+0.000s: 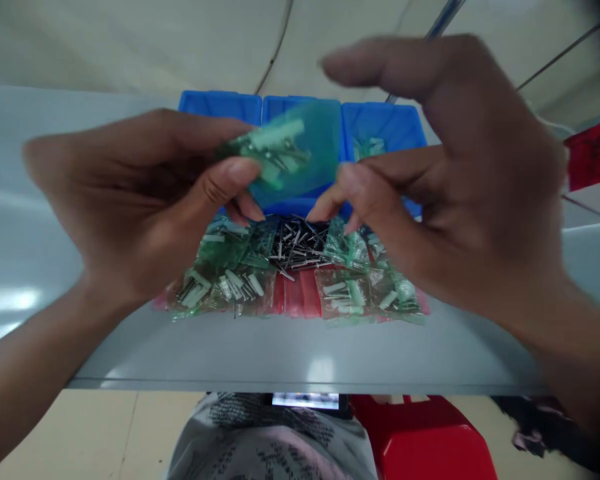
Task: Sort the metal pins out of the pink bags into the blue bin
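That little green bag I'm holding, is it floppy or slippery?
Probably floppy: the green bag is thin translucent film, held by left hand, right hand at its edge. Likely light, holding few small parts. Glossy film may slip.

The pouch (300, 157) at centre is translucent green film; its contents are pale green-white sticks and thin dark pins. The storage bins (220, 107), far centre, are solid blue. The right one shows pale green contents. The pouch pile (350, 293), nearer than the bins, is translucent green with whitish pieces inside. The loose pins (295, 247) in the middle of it are dark grey to black with silver glints. The sheet (295, 297) beneath is red. The table (300, 357) is glossy pale grey with white light patches. The stool (425, 433), near right, is solid red. The garment (275, 450), near centre, is light grey with dense dark print. The floor (105, 433) is beige.
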The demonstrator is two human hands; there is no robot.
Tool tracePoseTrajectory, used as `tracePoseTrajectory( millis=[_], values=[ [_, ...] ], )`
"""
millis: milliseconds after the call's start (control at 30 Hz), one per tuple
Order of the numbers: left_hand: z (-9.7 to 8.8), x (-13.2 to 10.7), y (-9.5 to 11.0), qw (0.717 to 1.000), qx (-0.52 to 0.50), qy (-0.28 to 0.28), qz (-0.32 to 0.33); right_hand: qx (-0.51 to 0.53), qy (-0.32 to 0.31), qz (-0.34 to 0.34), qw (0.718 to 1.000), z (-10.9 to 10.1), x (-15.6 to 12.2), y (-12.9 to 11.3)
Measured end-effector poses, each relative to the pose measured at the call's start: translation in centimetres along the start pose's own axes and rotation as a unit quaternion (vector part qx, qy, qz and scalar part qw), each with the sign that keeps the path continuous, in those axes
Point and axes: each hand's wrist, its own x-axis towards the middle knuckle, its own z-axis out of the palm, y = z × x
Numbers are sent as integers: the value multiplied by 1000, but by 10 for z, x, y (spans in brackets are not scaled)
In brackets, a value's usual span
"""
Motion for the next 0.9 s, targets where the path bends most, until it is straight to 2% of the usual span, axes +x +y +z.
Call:
tracePoseTrajectory(
  millis=[67,133,233,367,400,467,500,533,600,700,767,900],
  values=[
    [2,2,-1,999,32,-21,10,-123,4,-77,989,1,2,1],
    [1,4,-3,998,24,-47,17,-173,19,-92,980,3,5,0],
    [2,3,-3,997,8,-81,-8,-167,44,-62,983,3,6,-1],
    [5,-1,5,996,28,-81,-30,-94,78,-111,986,-5,7,17],
    [5,-1,6,997,29,-74,-25,-80,100,-89,988,-9,9,27],
    [5,-1,7,998,21,-54,-18,-18,155,22,987,-18,16,48],
    [4,0,6,999,15,-46,-23,18,189,81,979,-23,21,59],
    [4,1,6,999,8,-39,-28,28,201,112,973,-28,26,70],
    [4,2,5,999,-5,-34,-36,21,173,153,973,-37,35,90],
    [4,2,5,998,-10,-35,-42,-14,99,175,979,-42,41,112],
    [4,1,5,998,-2,-37,-46,-52,74,159,983,-40,40,120],
    [3,1,5,999,5,-39,-37,-174,70,87,978,-36,35,123]
  ],
)
